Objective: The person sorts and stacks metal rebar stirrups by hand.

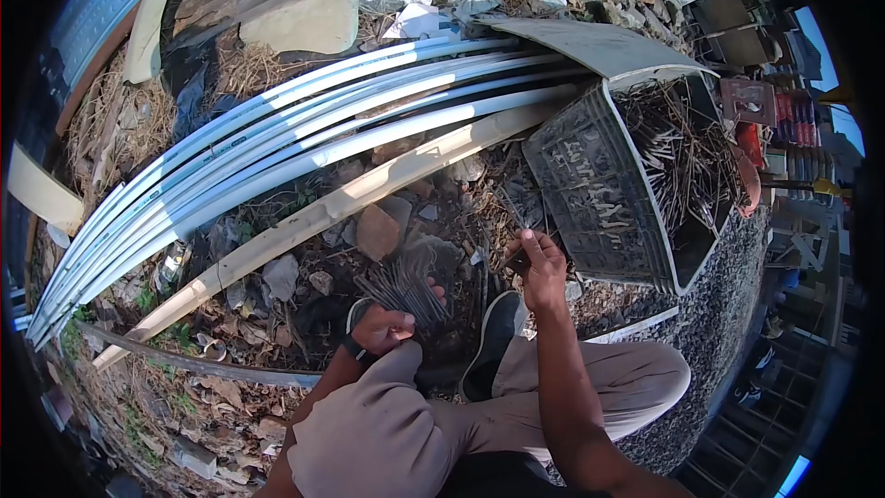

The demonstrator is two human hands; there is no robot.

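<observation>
My left hand (383, 326) is closed around a bundle of thin grey metal wires (406, 290), low over the ground by my shoes. Its fingertips show beyond the bundle, the thumb on the near side. My right hand (542, 269) is raised to the right of it, fingers pinched together on what looks like one thin wire, hard to make out against the debris. Just past the right hand, a dark plastic crate (590, 189) lies tilted, its opening to the right. A tangle of rusty metal wires (678, 152) fills the crate.
Long white pipes (313, 120) stretch across the left, beside a cream-coloured length of trim (304, 217). Stones such as a brown one (378, 232), dry leaves and rubble cover the ground. A grey panel (599, 46) rests above the crate. Gravel (710, 314) lies at right.
</observation>
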